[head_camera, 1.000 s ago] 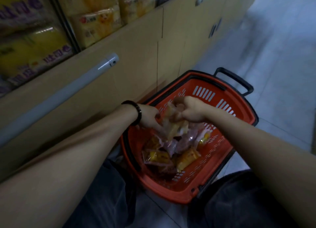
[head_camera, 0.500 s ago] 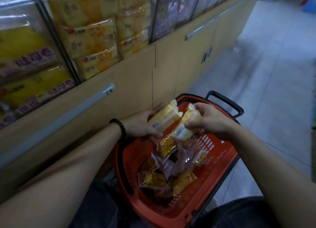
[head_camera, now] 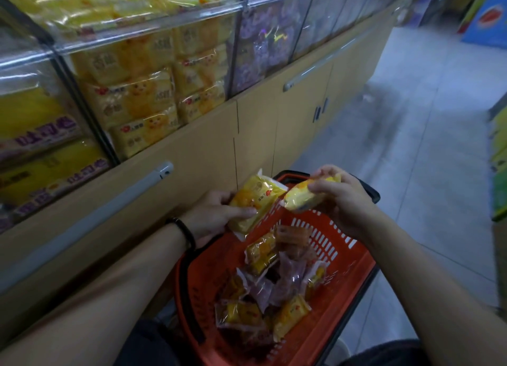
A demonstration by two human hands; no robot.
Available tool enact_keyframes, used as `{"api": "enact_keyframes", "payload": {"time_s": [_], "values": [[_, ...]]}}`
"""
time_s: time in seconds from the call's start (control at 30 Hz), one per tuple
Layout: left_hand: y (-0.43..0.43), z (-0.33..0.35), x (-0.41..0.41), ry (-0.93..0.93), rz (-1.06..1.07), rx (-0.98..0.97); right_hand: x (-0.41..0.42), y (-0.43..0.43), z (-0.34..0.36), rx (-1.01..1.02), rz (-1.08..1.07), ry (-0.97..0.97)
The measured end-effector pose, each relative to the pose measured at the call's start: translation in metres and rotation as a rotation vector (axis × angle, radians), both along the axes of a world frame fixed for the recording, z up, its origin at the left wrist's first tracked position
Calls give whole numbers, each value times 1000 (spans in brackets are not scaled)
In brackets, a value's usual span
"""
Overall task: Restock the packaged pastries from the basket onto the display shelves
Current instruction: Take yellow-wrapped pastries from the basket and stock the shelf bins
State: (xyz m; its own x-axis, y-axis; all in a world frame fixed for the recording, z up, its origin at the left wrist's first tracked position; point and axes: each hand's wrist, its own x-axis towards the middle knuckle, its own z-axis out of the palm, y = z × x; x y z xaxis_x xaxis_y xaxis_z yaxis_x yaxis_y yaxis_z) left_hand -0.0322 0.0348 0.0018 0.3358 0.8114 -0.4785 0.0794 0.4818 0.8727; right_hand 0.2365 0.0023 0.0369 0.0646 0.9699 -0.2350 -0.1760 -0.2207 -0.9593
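One orange basket (head_camera: 346, 283) stands beside cabinets (head_camera: 255, 135) on grey tiles (head_camera: 425, 160).

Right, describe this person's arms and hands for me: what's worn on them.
No sleeves or gloves are in view on either arm. The left hand has a black bracelet round its wrist. The right hand shows no ring, watch or band.

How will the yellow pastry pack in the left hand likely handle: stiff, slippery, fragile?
Probably light: the left hand holds the yellow pack by its lower end. Its glossy film looks slippery. It juts out unbent: semi-stiff, perhaps crushable.
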Motion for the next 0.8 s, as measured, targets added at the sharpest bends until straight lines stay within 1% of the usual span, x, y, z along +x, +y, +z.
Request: {"api": "enact_keyframes", "payload": {"time_s": [0.17, 0.33, 0.43, 0.53, 0.63, 0.73, 0.8], "values": [[-1, 2, -1, -1, 39, 77, 5, 1, -2, 24, 101, 16], [1, 5, 3, 5, 94, 46, 7, 4, -8, -12, 102, 122], [2, 6, 4, -12, 123, 37, 4, 1, -6, 35, 210, 211], [2, 8, 4, -52, 136, 27, -1, -3, -2, 53, 277, 194], [2, 9, 3, -82, 120, 40, -6, -6, 3, 30, 344, 231], [2, 9, 2, -119, 129, 41, -8, -3, -3, -22, 340, 225], [1, 9, 3, -125, 125, 53, -9, 1, -8, -45, 295, 230]]}}
